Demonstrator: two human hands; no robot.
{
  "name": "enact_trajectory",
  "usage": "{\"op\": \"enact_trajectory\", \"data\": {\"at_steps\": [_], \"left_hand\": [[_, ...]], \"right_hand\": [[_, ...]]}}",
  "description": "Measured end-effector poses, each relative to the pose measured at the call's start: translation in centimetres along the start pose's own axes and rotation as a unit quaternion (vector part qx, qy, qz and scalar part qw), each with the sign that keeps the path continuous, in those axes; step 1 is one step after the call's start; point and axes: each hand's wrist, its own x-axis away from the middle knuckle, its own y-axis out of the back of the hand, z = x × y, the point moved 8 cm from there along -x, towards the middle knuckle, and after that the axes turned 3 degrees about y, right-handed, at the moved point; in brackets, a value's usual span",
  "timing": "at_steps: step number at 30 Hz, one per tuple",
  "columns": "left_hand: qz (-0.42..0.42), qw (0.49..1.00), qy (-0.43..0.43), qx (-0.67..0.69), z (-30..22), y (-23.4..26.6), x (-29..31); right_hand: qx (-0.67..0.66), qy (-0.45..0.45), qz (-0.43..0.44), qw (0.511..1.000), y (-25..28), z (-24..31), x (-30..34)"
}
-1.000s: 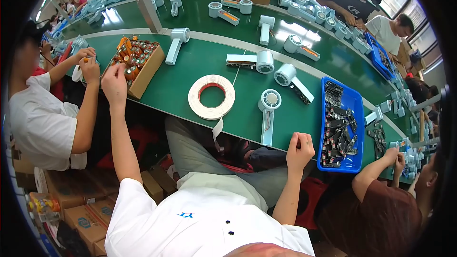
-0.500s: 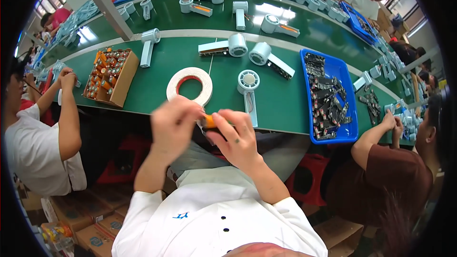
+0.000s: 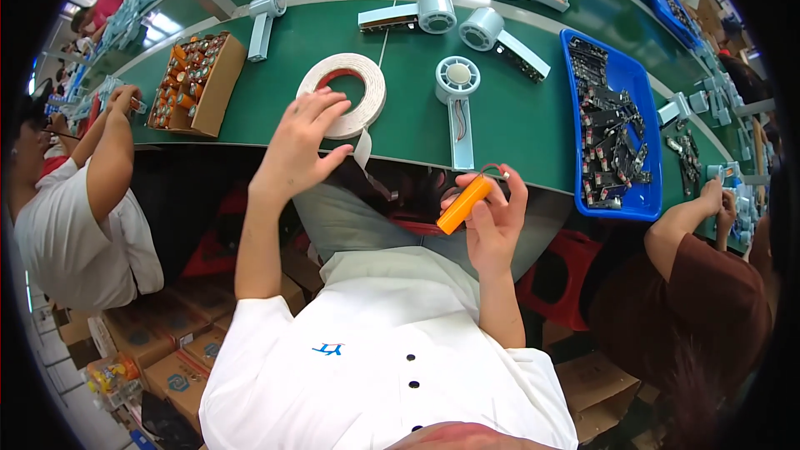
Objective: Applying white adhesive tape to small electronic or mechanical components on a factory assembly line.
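Between the thumb and fingers of my right hand is an orange cylindrical battery with thin wires at its upper end. It is held tilted, just off the front edge of the table. My left hand has its fingers spread over the near left side of a white tape roll; whether they touch it I cannot tell. A loose strip of tape hangs from the roll over the table edge. Beyond my right hand lies a light-blue handheld fan, its handle open and wires showing inside.
A cardboard box of orange batteries stands at the left. To the right is a blue tray with black circuit parts. More fan bodies lie farther back on the green table. Co-workers sit on both sides.
My hands, close together around the battery before, are now apart. The left has moved up to the tape roll; the right has gone rightward with the battery. The view has shifted too.
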Motion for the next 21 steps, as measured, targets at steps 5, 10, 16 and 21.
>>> {"op": "enact_trajectory", "data": {"at_steps": [5,10,16,21], "left_hand": [[0.096,0.989,-0.056,-0.098,1.1,-1.1,0.6],[0.100,0.995,-0.022,-0.012,-0.1,-1.3,1.9],[0.042,0.998,0.000,0.054,-1.6,-2.0,3.6],[0.015,0.999,-0.011,0.048,-2.5,-1.4,3.6]], "right_hand": [[-0.092,-0.017,0.002,0.996,-0.3,-0.5,-0.7],[-0.041,-0.037,0.089,0.995,-1.7,-1.0,-1.6],[0.045,-0.142,0.172,0.974,-4.8,-2.2,-1.7],[0.054,-0.169,0.190,0.966,-6.4,-3.1,-2.0]]}}
